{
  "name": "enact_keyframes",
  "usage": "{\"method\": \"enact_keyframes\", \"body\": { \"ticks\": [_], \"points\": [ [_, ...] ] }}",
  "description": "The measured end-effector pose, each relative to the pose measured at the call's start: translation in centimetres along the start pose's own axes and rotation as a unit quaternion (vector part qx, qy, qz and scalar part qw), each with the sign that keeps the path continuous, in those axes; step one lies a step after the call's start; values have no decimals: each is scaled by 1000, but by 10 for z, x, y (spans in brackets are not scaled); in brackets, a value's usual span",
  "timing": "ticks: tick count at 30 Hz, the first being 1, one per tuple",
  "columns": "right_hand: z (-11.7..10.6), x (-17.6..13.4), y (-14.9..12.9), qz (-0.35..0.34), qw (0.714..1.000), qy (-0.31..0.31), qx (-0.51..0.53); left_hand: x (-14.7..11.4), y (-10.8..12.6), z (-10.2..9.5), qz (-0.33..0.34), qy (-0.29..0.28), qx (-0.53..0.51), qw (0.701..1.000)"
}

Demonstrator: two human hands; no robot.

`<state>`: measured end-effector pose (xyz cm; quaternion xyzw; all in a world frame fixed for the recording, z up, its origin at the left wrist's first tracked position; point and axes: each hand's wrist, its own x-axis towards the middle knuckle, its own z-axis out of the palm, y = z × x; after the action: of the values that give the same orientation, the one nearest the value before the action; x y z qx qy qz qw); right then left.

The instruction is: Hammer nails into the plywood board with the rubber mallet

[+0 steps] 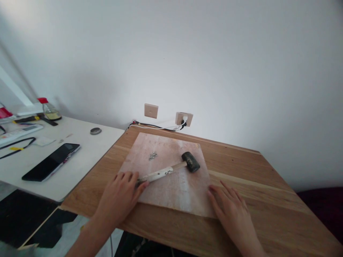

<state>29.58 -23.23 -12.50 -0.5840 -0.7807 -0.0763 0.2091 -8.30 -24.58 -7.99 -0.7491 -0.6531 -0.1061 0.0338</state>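
And here's the left hand (122,192), palm down at the board's near left edge, thumb and fingers on either side of a handle end. That handle belongs to a mallet (167,170), slanting away to the right from that hold, its black head (190,162) lying on the pinkish board (174,192). Is the hold tight? From where I stand, I can't tell.

Over to the right hand (230,207): nothing in its grasp, fingers loosely extended, thumb at the board's right edge, over the wooden table (241,175).

Straight beyond the left hand's hold, a little heap of metal bits (153,155) sits loose on the board, short of the mallet's head.

Now the containers! Far off to the left of that hold, on the white table (88,153), stands a red-capped clear bottle (50,110), yellowish low down and dark at its base; liquid or label, I can't say. Nearer the hold, there's a round grey lid or shallow tin (95,131), and a dark-screened phone (50,162) lying flat.
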Motion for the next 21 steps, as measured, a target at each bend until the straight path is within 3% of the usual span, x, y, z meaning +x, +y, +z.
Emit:
{"method": "enact_keyframes", "body": {
  "ticks": [3,7,9,12,14,16,19,21],
  "points": [
    [-9,-8,18,77,996,28,18,-2,38,6,49,-28,-8,998],
    [-20,-1,0,188,963,33,190,10,68,12,114,-45,-47,991],
    [-22,10,-20,235,918,-28,319,15,79,12,140,-44,-71,987],
    [-20,29,-45,279,792,-127,528,15,99,4,170,-19,-138,976],
    [-20,39,-55,304,710,-140,619,11,113,-7,204,-14,-200,958],
    [-24,43,-61,336,648,-109,675,12,121,-20,245,-37,-270,931],
    [-34,39,-58,396,595,-60,697,38,118,-30,239,-73,-329,911],
    [-38,33,-49,420,593,-38,685,72,107,-23,176,-42,-280,943]
  ]
}}
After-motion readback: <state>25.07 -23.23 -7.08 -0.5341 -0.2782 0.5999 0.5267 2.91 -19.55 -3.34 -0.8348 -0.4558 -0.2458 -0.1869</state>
